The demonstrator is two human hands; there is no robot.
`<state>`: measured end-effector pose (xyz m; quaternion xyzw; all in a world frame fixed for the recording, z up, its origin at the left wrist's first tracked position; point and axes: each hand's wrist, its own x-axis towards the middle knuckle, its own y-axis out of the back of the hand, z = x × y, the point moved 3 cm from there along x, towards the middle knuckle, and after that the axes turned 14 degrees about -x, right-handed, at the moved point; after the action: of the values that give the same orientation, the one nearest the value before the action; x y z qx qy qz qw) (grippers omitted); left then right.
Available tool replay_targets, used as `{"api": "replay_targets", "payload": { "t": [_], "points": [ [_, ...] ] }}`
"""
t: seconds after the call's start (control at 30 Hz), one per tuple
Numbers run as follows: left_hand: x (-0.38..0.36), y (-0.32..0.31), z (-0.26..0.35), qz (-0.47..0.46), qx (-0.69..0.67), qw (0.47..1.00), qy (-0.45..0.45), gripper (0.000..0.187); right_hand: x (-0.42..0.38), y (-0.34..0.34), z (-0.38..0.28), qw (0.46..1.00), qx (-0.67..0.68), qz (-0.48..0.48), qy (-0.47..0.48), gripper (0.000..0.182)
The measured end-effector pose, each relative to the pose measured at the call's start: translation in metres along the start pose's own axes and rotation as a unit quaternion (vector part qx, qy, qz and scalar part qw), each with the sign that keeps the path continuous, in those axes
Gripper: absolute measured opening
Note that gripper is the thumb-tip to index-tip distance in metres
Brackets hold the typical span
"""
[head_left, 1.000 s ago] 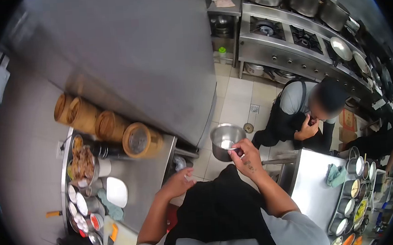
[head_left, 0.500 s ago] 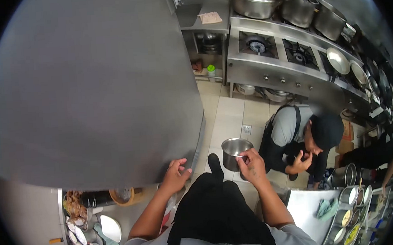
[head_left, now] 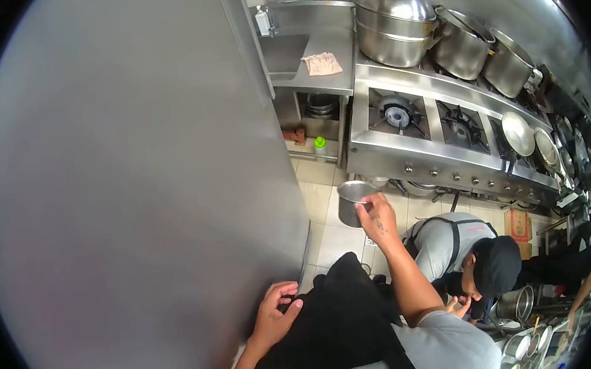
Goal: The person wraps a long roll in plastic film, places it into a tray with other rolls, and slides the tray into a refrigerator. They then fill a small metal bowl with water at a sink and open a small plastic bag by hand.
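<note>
In my right hand [head_left: 378, 218] is a small round stainless steel pot [head_left: 351, 211], gripped by its near rim and upright in front of me. The thumb shows at the rim; the rest of the grip is partly hidden. My left hand [head_left: 277, 314] holds nothing, its fingers loosely curved and apart. It hovers beside my black apron [head_left: 333, 329], close to the lower edge of the large grey metal panel [head_left: 131, 182].
Ahead stands a gas stove [head_left: 436, 140] with large pots [head_left: 395, 37] behind its burners and pans [head_left: 517, 135] on the right. A sink counter [head_left: 327, 42] holds a cloth [head_left: 321, 64]. A co-worker [head_left: 444, 246] crouches right of my arm. Another person's arm [head_left: 590, 287] shows far right.
My right hand has reached forward with the pot, toward the stove. My left hand has moved down beside the apron. The view has shifted forward, and the co-worker's head bends lower.
</note>
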<state>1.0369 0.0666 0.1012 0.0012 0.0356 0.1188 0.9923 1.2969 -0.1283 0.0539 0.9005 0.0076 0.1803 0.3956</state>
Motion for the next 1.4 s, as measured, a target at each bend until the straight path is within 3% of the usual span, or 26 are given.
{"api": "replay_targets", "payload": {
  "t": [0.27, 0.33, 0.47, 0.53, 0.63, 0.67, 0.8, 0.83, 0.87, 0.9, 0.93, 0.97, 1.0, 1.03, 1.1, 1.17, 1.23, 1.3, 1.4],
  "points": [
    [0.092, -0.027, 0.065, -0.001, 0.097, 0.989, -0.111, 0.033, 0.163, -0.067, -0.030, 0.994, 0.004, -0.038, 0.101, 0.022],
    [0.136, -0.041, 0.074, -0.021, 0.072, 0.997, -0.008, 0.034, 0.207, -0.091, -0.031, 0.989, 0.008, -0.069, 0.134, 0.022],
    [0.241, -0.059, 0.047, -0.005, 0.081, 0.996, 0.027, 0.036, 0.284, -0.136, -0.006, 0.958, -0.007, -0.179, 0.223, 0.023],
    [0.292, -0.064, 0.028, -0.002, 0.109, 0.993, 0.033, 0.037, 0.309, -0.145, 0.011, 0.932, -0.056, -0.246, 0.260, 0.025],
    [0.349, -0.057, -0.021, 0.007, 0.122, 0.991, 0.062, 0.039, 0.337, -0.170, 0.048, 0.834, -0.184, -0.425, 0.299, 0.038],
    [0.361, -0.054, -0.036, 0.017, 0.101, 0.992, 0.074, 0.041, 0.342, -0.186, 0.072, 0.833, -0.159, -0.417, 0.329, 0.039],
    [0.375, -0.041, -0.075, 0.093, 0.149, 0.972, 0.157, 0.042, 0.396, -0.208, 0.076, 0.730, -0.149, -0.578, 0.332, 0.033],
    [0.375, -0.040, -0.082, 0.104, 0.070, 0.977, 0.173, 0.042, 0.423, -0.219, 0.064, 0.693, -0.155, -0.621, 0.333, 0.031],
    [0.374, -0.041, -0.086, 0.117, -0.012, 0.975, 0.188, 0.042, 0.446, -0.255, 0.071, 0.676, -0.187, -0.554, 0.448, 0.026],
    [0.375, -0.043, -0.085, 0.114, -0.016, 0.974, 0.194, 0.042, 0.484, -0.248, 0.040, 0.719, -0.097, -0.610, 0.318, 0.029],
    [0.380, -0.040, -0.081, 0.154, -0.030, 0.970, 0.187, 0.041, 0.515, -0.296, 0.047, 0.796, -0.035, -0.505, 0.332, 0.037],
    [0.388, -0.038, -0.078, 0.192, -0.042, 0.964, 0.177, 0.041, 0.547, -0.285, 0.024, 0.876, 0.025, -0.430, 0.215, 0.044],
    [0.395, -0.038, -0.080, 0.256, -0.097, 0.956, 0.106, 0.024, 0.569, -0.281, 0.009, 0.876, 0.144, -0.449, 0.103, 0.042],
    [0.408, -0.034, -0.085, 0.252, -0.096, 0.957, 0.107, 0.024, 0.582, -0.255, -0.013, 0.879, 0.246, -0.408, 0.016, 0.039],
    [0.438, -0.020, -0.084, 0.332, -0.112, 0.924, 0.155, 0.016, 0.594, -0.252, -0.026, 0.891, 0.310, -0.329, 0.034, 0.037],
    [0.493, -0.027, -0.050, 0.346, -0.103, 0.928, 0.090, 0.022, 0.587, -0.246, -0.027, 0.926, 0.210, -0.281, 0.139, 0.032],
    [0.548, -0.035, -0.022, 0.353, -0.252, 0.901, 0.025, 0.031, 0.563, -0.210, -0.027, 0.920, 0.230, -0.217, 0.233, 0.027],
    [0.595, -0.026, -0.008, 0.379, -0.212, 0.900, -0.031, 0.039, 0.544, -0.195, -0.012, 0.902, 0.186, -0.257, 0.293, 0.021],
    [0.651, -0.016, 0.007, 0.352, -0.219, 0.909, 0.038, 0.038, 0.523, -0.184, 0.018, 0.903, 0.158, -0.219, 0.334, 0.021]
  ]
}}
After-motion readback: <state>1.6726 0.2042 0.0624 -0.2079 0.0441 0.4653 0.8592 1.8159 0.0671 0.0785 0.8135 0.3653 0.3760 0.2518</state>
